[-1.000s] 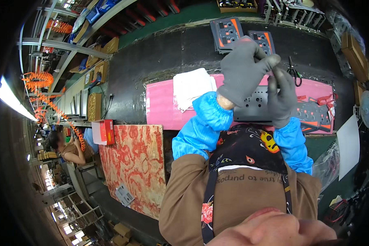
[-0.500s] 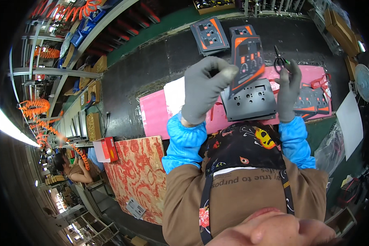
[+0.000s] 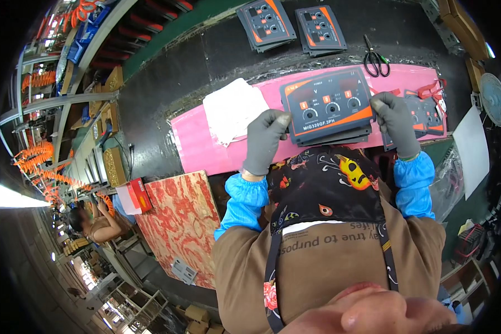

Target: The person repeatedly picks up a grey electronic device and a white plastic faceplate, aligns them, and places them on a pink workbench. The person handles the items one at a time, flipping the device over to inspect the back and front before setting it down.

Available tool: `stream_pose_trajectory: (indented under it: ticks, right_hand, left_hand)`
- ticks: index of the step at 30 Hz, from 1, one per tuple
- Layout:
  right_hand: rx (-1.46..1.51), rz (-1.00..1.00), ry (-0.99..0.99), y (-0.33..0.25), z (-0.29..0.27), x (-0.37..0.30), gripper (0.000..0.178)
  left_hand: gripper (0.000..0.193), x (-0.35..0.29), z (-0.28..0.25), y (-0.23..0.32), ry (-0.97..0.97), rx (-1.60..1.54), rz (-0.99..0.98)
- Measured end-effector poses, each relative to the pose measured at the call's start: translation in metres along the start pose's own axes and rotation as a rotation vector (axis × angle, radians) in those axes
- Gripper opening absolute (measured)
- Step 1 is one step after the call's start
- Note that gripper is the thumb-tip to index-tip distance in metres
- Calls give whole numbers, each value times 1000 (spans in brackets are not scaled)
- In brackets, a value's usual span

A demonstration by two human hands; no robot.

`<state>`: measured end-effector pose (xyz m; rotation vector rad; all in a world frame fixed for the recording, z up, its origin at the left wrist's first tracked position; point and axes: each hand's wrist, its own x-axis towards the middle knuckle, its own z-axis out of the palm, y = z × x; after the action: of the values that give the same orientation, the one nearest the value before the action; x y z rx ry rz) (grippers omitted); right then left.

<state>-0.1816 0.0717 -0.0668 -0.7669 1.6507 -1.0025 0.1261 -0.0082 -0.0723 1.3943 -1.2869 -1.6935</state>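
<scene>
A: Item one, the held piece?

B: Control panel (image 3: 328, 106), dark grey with an orange corner band, three knobs and small displays. Face up, over a stack of like panels (image 3: 339, 136) on the pink mat (image 3: 200, 145), near the bench's front edge.

A: Hands?

B: Both in grey gloves with blue sleeve covers. Left hand (image 3: 264, 142) pinches the panel's left edge, fingertips (image 3: 281, 118) closed on it. Right hand (image 3: 396, 122) grips the right edge, fingers curled over the upper corner.

A: Surroundings on the mat?

B: White cloth (image 3: 234, 108), folded, left of the panel and apart from it. More panels with red tabs (image 3: 428, 108) just right of the right hand.

A: Beyond the mat?

B: Two further panels (image 3: 292, 25) lying flat on the black bench top (image 3: 167, 83), far side. Black-handled scissors (image 3: 376, 58) beside them, near the mat's far edge.
</scene>
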Motion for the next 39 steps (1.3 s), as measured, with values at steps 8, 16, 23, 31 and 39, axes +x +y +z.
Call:
stream_pose_trajectory:
  ticks: [8, 16, 23, 31, 39]
  right_hand:
    - [-442, -211, 86, 50, 3, 11, 24]
    - [-551, -168, 115, 52, 5, 14, 25]
    - [-445, -127, 130, 52, 8, 10, 21]
    - [-308, -134, 121, 54, 10, 7, 18]
    - [-319, -166, 110, 51, 10, 8, 17]
  left_hand:
    - [29, 13, 6, -60, 30, 149, -66]
    - [31, 15, 10, -61, 65, 117, -121]
    - [33, 11, 17, -59, 123, 179, -85]
    - [31, 10, 24, -63, 211, 214, -116]
    - [31, 9, 25, -64, 215, 223, -87]
